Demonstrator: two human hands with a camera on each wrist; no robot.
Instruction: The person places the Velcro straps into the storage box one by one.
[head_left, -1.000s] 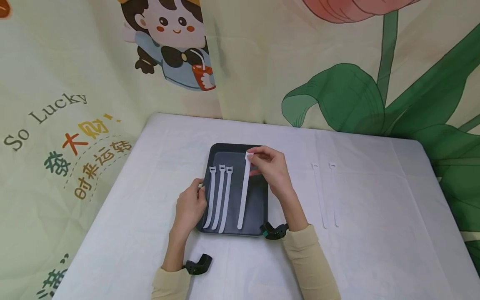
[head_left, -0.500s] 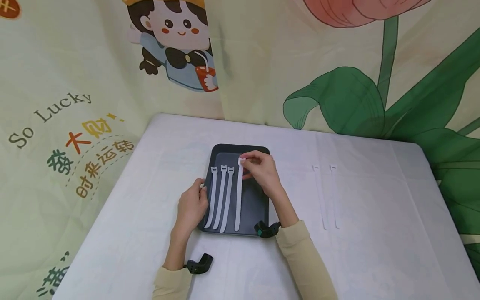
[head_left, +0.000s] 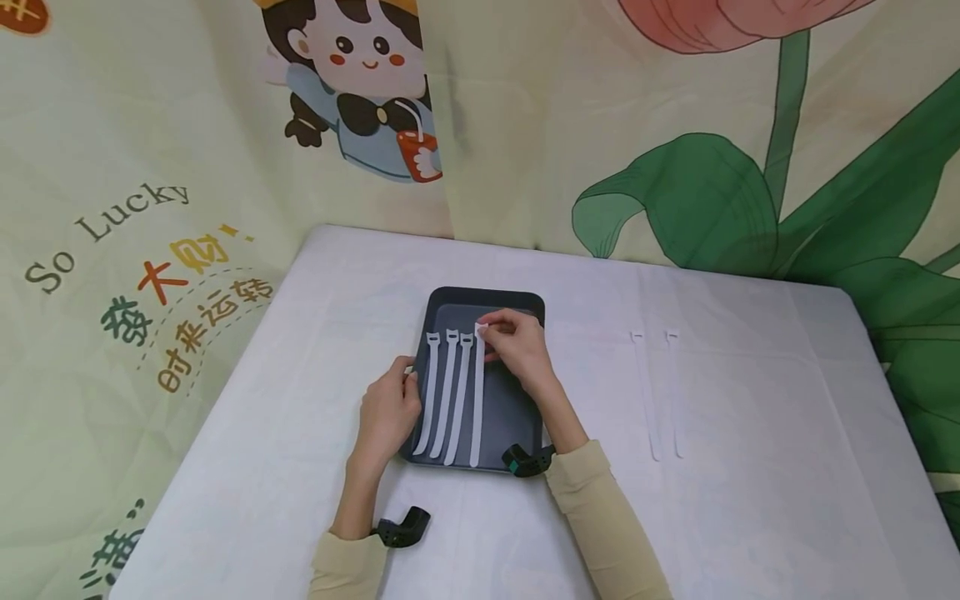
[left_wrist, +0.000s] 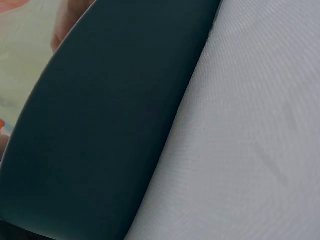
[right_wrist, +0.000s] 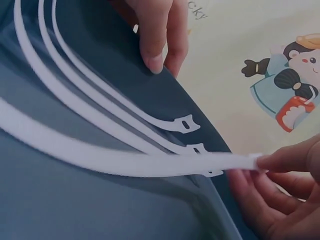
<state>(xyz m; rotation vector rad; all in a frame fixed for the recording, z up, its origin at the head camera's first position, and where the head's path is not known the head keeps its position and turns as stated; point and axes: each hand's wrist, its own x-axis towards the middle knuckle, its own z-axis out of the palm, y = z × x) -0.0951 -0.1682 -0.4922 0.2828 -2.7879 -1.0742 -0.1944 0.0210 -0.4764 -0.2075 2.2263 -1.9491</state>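
A dark blue-grey tray lies on the table. My left hand holds its left rim; in the right wrist view that thumb sits on the inner wall, with a finger outside. Three white hook-and-loop cable ties lie side by side in the tray's left part, slotted heads at the far end. Between thumb and fingers, my right hand pinches the head of another cable tie, which hangs lengthwise just right of those three. Whether its tail touches the tray floor I cannot tell.
Two more white cable ties lie on the white tablecloth right of the tray, hard to see against it. A printed curtain stands behind the table's far edge. Each wrist wears a black camera.
My right hand has moved left over the tray with the pinched cable tie, bringing it close beside the three lying ones. The left hand stays on the rim.
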